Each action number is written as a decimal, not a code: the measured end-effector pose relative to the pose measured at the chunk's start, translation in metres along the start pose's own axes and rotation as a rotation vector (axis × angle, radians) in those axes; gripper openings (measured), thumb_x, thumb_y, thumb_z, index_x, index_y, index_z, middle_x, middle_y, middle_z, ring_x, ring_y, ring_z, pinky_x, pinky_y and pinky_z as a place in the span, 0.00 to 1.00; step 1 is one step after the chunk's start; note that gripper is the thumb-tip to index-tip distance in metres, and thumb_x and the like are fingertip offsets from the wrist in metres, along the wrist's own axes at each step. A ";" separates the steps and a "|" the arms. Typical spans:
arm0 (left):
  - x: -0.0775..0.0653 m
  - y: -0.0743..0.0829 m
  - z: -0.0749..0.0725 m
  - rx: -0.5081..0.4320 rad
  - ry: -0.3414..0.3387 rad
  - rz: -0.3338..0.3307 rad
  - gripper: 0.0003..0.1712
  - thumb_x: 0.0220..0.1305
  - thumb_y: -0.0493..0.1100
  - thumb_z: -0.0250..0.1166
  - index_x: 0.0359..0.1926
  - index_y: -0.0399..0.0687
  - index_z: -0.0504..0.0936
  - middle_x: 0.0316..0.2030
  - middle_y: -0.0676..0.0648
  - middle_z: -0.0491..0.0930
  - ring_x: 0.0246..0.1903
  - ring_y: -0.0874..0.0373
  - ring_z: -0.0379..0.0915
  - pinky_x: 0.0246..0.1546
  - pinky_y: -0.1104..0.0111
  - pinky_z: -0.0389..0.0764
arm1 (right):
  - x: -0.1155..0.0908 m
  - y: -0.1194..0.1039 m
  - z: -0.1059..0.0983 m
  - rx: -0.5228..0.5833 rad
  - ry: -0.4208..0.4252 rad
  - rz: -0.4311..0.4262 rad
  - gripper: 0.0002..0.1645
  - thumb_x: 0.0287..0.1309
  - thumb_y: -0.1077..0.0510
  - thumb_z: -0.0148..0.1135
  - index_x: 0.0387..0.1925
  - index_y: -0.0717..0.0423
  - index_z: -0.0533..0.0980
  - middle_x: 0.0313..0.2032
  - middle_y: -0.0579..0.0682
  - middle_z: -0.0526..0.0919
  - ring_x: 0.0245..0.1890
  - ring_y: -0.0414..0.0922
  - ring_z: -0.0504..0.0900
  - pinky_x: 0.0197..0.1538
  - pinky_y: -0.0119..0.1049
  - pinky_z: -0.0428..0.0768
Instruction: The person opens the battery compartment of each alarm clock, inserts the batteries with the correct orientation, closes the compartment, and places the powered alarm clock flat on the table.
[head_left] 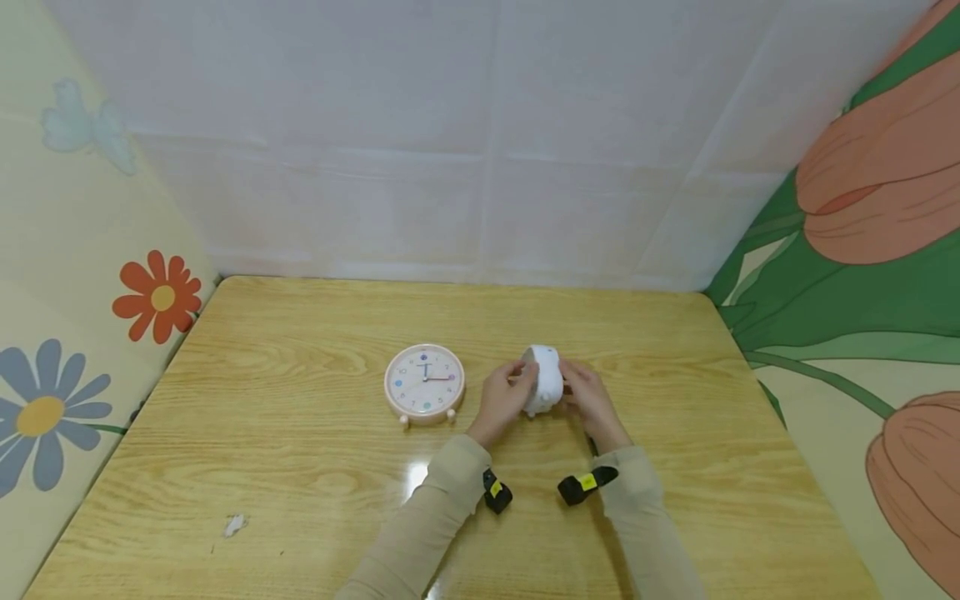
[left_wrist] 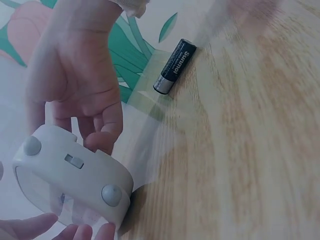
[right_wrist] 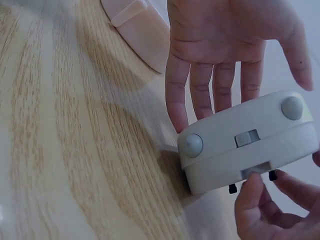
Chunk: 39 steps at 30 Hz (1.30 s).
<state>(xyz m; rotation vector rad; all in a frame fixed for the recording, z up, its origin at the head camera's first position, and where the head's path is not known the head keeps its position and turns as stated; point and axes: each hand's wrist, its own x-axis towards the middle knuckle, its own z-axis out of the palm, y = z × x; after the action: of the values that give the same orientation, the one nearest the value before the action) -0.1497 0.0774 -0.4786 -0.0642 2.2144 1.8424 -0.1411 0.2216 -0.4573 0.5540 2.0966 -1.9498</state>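
A white alarm clock (head_left: 550, 379) stands on edge between the two hands, its underside with two round feet and a small switch towards me. My left hand (head_left: 506, 398) holds it from the front; its fingers (right_wrist: 201, 90) reach along the face side. At the back, my right hand (head_left: 592, 402) grips the clock, with one fingertip (right_wrist: 254, 182) at a notch in the rear rim between two black knobs. A dark Sunmol battery (left_wrist: 175, 66) with a silver end lies on the table near the right wrist.
A round pink alarm clock (head_left: 425, 383) lies face up left of the hands. The wooden table (head_left: 315, 333) meets a white cloth backdrop (head_left: 420, 208) behind, with flower-printed panels at both sides. A small pale worn patch (head_left: 235, 525) marks the table at front left.
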 end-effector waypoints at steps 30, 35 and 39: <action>0.000 -0.004 -0.002 -0.044 0.008 0.055 0.27 0.59 0.54 0.59 0.52 0.39 0.74 0.42 0.44 0.76 0.40 0.55 0.74 0.39 0.66 0.76 | 0.019 0.015 -0.001 -0.032 -0.094 0.096 0.40 0.55 0.35 0.53 0.59 0.60 0.67 0.53 0.60 0.72 0.48 0.52 0.74 0.41 0.41 0.78; 0.001 -0.004 -0.001 -0.056 0.013 0.042 0.27 0.59 0.54 0.60 0.52 0.40 0.74 0.42 0.44 0.76 0.40 0.54 0.73 0.39 0.66 0.76 | 0.021 0.017 -0.002 -0.022 -0.106 0.095 0.40 0.56 0.35 0.53 0.59 0.60 0.67 0.53 0.61 0.71 0.46 0.51 0.74 0.41 0.41 0.78; 0.001 -0.005 0.000 -0.065 0.019 0.033 0.26 0.59 0.54 0.60 0.52 0.40 0.75 0.42 0.44 0.77 0.40 0.54 0.73 0.40 0.66 0.76 | 0.020 0.015 -0.004 -0.028 -0.136 0.091 0.42 0.55 0.35 0.53 0.60 0.62 0.65 0.53 0.61 0.71 0.45 0.49 0.74 0.41 0.41 0.78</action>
<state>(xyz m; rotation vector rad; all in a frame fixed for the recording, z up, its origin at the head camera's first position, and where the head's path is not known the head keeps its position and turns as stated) -0.1499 0.0765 -0.4833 -0.0584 2.1803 1.9397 -0.1525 0.2284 -0.4789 0.4878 1.9776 -1.8502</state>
